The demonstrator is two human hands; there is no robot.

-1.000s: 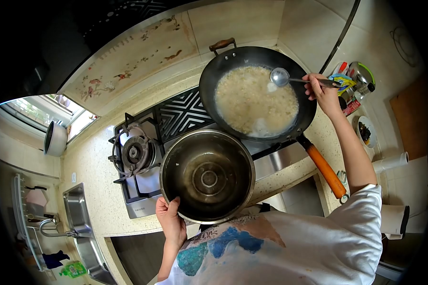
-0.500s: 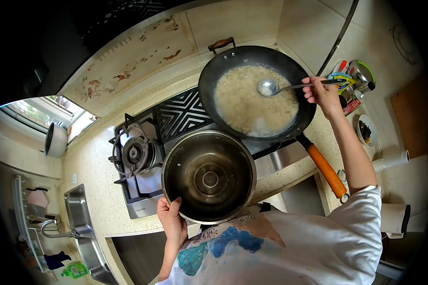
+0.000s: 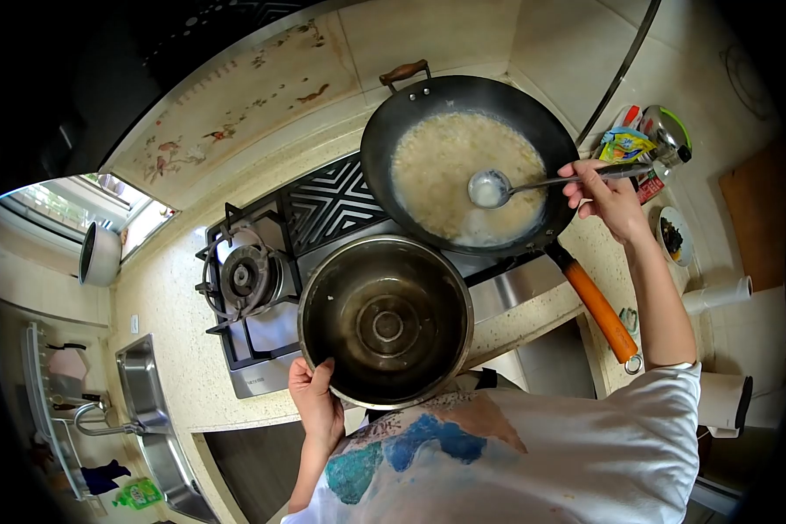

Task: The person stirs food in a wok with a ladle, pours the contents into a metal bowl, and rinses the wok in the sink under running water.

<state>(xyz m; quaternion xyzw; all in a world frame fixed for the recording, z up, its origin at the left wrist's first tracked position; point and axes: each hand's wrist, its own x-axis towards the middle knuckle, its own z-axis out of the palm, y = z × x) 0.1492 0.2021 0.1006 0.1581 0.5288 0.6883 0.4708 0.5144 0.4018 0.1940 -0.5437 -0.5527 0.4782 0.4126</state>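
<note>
Head view, ladle point(image 3: 543, 183): over the wok point(image 3: 376, 148), cup leftward holding pale liquid, long axis sloping slightly up to the right
Right hand point(image 3: 611, 199): closed round the ladle's handle
Wok contents: cloudy liquid point(image 3: 441, 162) with pale bits
Basin point(image 3: 334, 297): mouth up, overlapping the stove's point(image 3: 266, 377) front edge, rim pinched by the left hand point(image 3: 317, 402)
Nearby: burner point(image 3: 246, 278) leftward; wok's orange handle point(image 3: 601, 312) jutting toward the person

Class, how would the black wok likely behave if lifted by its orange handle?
The black wok would probably feel heavy, being wide and holding plenty of cloudy liquid. Uncovered, that liquid would likely slosh. The orange handle, attached at one side, may let it tip.
</note>
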